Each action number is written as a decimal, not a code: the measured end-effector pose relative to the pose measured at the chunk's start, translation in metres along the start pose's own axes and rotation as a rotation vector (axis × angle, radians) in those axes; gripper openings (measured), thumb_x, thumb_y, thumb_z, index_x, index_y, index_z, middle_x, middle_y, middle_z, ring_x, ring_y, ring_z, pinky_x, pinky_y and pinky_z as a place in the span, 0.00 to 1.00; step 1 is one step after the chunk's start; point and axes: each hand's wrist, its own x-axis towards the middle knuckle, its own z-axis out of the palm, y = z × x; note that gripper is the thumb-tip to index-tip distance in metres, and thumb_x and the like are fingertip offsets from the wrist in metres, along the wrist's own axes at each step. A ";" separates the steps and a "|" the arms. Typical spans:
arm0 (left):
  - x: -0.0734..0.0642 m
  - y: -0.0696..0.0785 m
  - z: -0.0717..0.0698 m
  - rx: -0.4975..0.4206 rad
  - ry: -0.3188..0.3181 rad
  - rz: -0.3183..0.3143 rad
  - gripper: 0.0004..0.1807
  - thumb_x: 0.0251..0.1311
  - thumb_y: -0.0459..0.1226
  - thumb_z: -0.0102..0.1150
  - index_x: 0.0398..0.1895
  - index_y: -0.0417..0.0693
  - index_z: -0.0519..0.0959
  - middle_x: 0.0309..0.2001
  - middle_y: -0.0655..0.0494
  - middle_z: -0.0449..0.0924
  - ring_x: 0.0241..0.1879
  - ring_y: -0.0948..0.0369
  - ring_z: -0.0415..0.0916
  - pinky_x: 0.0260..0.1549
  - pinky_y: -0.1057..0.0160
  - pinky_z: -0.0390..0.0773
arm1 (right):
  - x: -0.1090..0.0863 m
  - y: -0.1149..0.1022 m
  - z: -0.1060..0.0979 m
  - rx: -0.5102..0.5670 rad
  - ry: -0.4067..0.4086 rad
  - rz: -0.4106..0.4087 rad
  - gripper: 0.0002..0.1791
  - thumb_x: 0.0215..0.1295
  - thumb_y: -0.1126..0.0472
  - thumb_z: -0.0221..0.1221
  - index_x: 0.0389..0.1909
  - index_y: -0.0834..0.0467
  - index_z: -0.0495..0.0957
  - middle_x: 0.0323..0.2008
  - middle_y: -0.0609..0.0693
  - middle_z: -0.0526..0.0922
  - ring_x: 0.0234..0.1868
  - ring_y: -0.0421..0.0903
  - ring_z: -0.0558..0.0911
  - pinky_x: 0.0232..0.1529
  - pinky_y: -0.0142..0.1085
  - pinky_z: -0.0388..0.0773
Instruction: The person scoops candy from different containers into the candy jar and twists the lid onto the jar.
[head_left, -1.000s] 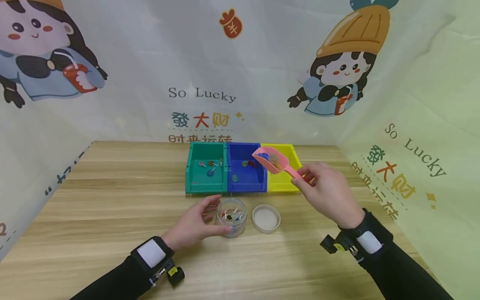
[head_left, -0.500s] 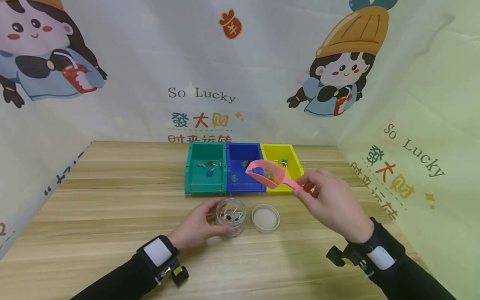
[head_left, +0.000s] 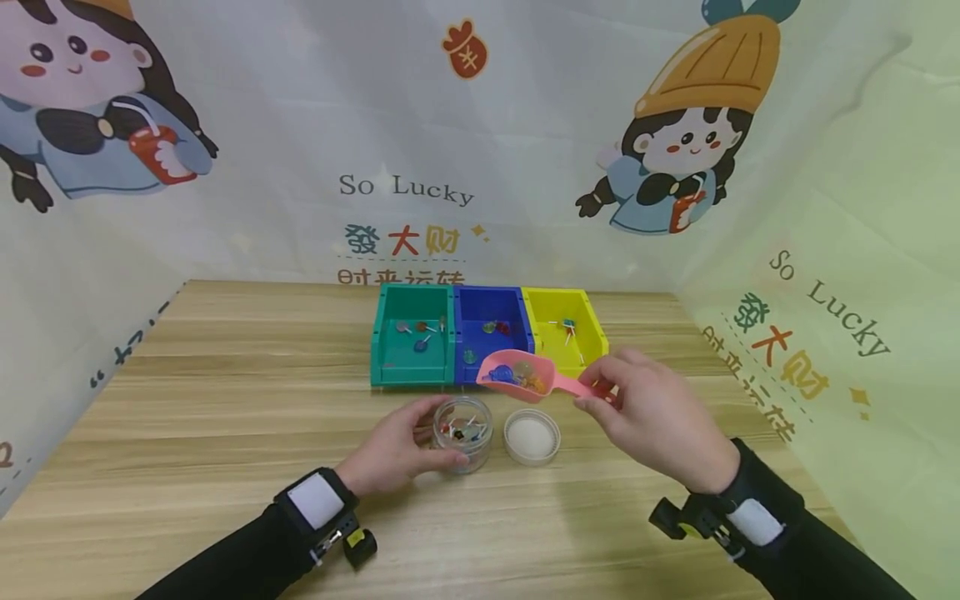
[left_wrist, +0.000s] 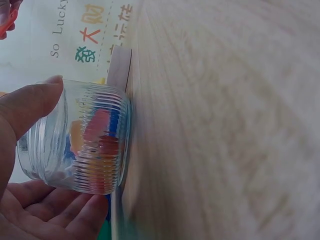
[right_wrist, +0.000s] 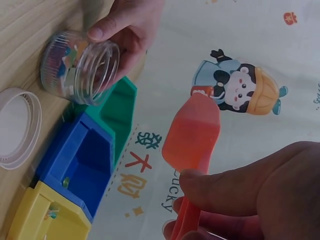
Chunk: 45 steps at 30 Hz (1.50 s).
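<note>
Several pieces [left_wrist: 97,126], perhaps pins, blurred in glass jar [head_left: 480,452]; left grip [head_left: 401,450] clasped round it, right grip [head_left: 656,412] pinching pink scoop [right_wrist: 192,135]

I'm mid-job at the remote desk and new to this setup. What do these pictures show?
There is no machine here, just a person's bare hands. The wide picture comes from a camera worn on the head, looking forward and down; the two sideways ones come from wrist cameras. On the table, a green tray, blue tray and yellow tray stand in a row, with a lid in front. The left hand holds an open, clear jar; the right hand holds a pink scoop carrying small coloured pieces.
</note>
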 end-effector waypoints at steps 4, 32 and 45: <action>-0.001 0.001 0.000 0.010 0.004 -0.006 0.46 0.62 0.39 0.82 0.80 0.39 0.69 0.73 0.39 0.78 0.73 0.38 0.77 0.74 0.40 0.76 | 0.000 -0.001 0.003 -0.029 -0.013 -0.016 0.11 0.70 0.55 0.75 0.46 0.56 0.89 0.38 0.48 0.83 0.33 0.42 0.77 0.32 0.33 0.77; -0.001 0.001 -0.001 -0.003 -0.013 0.004 0.46 0.62 0.41 0.82 0.80 0.39 0.70 0.71 0.40 0.80 0.73 0.40 0.78 0.73 0.42 0.78 | -0.001 -0.008 0.018 -0.152 0.031 -0.131 0.14 0.66 0.53 0.78 0.45 0.56 0.91 0.35 0.48 0.82 0.34 0.42 0.75 0.34 0.32 0.77; -0.001 0.000 0.000 -0.021 -0.013 -0.004 0.46 0.62 0.41 0.82 0.80 0.39 0.70 0.73 0.40 0.78 0.74 0.39 0.77 0.74 0.42 0.77 | 0.000 -0.009 0.020 -0.160 0.079 -0.153 0.13 0.64 0.53 0.79 0.44 0.55 0.91 0.36 0.47 0.81 0.39 0.45 0.75 0.38 0.38 0.80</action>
